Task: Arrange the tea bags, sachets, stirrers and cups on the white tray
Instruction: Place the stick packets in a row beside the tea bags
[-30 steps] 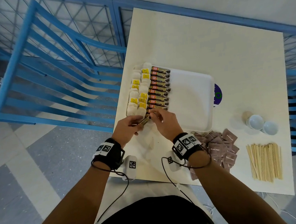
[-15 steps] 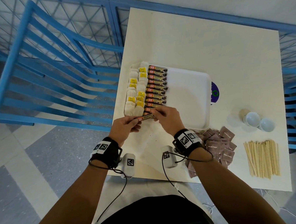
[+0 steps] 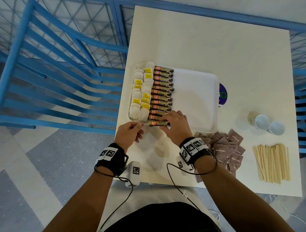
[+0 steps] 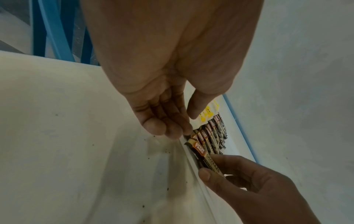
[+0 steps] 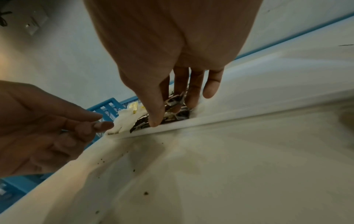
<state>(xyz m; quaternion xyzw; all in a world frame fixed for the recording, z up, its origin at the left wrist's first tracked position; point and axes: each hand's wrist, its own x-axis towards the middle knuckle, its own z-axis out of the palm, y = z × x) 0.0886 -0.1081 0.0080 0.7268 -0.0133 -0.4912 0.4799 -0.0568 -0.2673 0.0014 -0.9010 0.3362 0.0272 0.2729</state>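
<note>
A white tray (image 3: 197,98) lies mid-table. Along its left side sit two columns of tea bags (image 3: 138,98) with yellow tags, then a row of several brown coffee sachets (image 3: 162,90). The nearest coffee sachet (image 3: 157,123) lies at the tray's near edge, and my right hand (image 3: 164,123) pinches its right end between thumb and fingers. The left wrist view shows that pinched sachet (image 4: 203,154) beside the tray rim. My left hand (image 3: 137,127) hovers just left of it with relaxed fingers, holding nothing. Right of the tray lie two upturned white cups (image 3: 262,121), wooden stirrers (image 3: 271,162) and brown sugar sachets (image 3: 226,150).
A purple disc (image 3: 223,94) peeks from under the tray's right edge. A blue slatted chair (image 3: 47,68) stands left of the table and blue railings run behind it. The tray's right half is bare. Dark crumbs (image 5: 145,193) dot the table near me.
My left hand let go of the sachet's left end and drew back slightly. My right hand brought the sachet down to the near end of the row.
</note>
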